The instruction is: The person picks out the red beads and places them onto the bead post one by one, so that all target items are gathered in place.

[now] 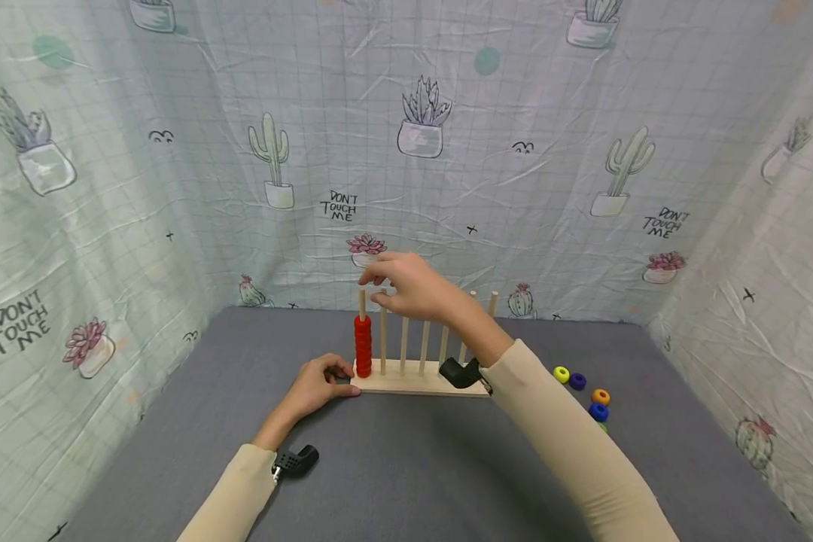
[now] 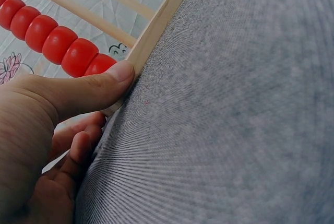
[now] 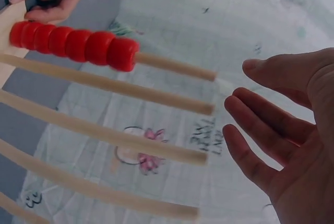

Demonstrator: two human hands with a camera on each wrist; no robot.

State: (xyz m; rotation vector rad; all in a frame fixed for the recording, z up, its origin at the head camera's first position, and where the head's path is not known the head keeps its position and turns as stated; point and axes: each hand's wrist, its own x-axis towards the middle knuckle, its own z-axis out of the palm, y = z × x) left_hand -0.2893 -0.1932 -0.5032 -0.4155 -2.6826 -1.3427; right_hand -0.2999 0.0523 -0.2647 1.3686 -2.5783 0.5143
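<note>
A pale wooden peg stand with a row of upright pegs rests on the table. Several red beads are stacked on its leftmost peg, whose upper part is bare. My left hand holds the left end of the base; in the left wrist view its thumb presses on the front edge. Above the red stack, my right hand hovers by the peg tops with nothing in it. In the right wrist view its fingers are apart from the bare peg tip.
Loose beads lie on the grey table to the right: a yellow bead, a purple bead, an orange bead, a blue bead and a partly hidden green one. A printed curtain surrounds the table's back and sides.
</note>
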